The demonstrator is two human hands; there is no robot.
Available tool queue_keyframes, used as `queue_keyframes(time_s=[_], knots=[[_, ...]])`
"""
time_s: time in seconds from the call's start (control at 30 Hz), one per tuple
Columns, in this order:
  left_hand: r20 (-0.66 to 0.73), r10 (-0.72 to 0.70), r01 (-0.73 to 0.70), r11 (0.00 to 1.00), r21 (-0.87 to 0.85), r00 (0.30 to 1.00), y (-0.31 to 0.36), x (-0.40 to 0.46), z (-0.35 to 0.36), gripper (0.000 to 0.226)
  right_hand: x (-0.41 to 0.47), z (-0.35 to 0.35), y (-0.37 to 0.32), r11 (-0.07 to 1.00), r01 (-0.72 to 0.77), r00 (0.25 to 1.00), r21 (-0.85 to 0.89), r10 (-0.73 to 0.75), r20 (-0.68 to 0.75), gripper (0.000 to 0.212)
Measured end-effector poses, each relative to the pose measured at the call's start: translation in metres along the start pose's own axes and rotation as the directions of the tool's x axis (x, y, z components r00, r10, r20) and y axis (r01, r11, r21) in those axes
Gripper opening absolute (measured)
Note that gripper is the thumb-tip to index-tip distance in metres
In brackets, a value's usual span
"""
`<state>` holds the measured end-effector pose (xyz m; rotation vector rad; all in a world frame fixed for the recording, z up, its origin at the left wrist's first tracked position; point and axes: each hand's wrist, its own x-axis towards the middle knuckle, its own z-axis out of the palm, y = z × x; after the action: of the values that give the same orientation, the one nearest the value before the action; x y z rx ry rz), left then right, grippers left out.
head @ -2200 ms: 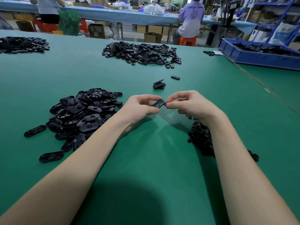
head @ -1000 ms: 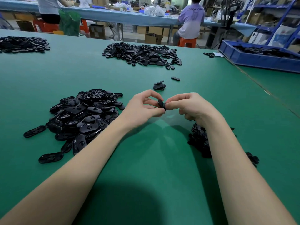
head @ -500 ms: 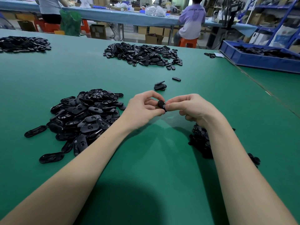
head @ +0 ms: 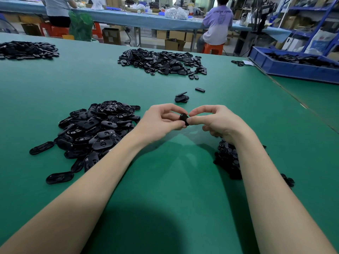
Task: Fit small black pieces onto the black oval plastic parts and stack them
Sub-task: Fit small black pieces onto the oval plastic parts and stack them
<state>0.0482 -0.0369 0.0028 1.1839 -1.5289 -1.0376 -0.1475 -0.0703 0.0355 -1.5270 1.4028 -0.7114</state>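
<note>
A factory assembly floor: long green worktables (head: 183, 180) heaped with black plastic parts (head: 161, 63), blue bins (head: 293, 68), seated workers (head: 217, 24).

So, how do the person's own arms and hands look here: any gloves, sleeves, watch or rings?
Both forearms are bare up to the bottom edge of the picture, so no sleeves show. The left hand and the right hand wear no gloves. No watch or band shows on either wrist, and no ring shows on the fingers that are in view. Some fingers are curled out of sight.
</note>
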Motion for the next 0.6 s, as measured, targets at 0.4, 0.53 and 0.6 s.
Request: queue_keyframes(time_s=[0.4, 0.53, 0.6], knots=[[0.054, -0.097, 0.11, 0.941, -0.321, 0.994, 0.0054, -0.0016, 0.0011, 0.015, -0.0024, -0.0003, 0.0074, 0.976, -0.078, 0.991, 0.205, 0.053, 0.124, 0.012], [0.035, -0.136, 0.14, 0.916, -0.375, 0.99, 0.0051, 0.0002, 0.0032, 0.016, -0.0013, 0.0044, 0.0063, 0.976, -0.029, 0.995, 0.216, 0.009, 0.095, 0.013], [0.03, -0.155, 0.154, 0.904, -0.399, 0.987, 0.0048, 0.001, 0.0037, 0.021, -0.0009, 0.0066, 0.0063, 0.976, -0.004, 0.996, 0.216, -0.016, 0.088, 0.014]])
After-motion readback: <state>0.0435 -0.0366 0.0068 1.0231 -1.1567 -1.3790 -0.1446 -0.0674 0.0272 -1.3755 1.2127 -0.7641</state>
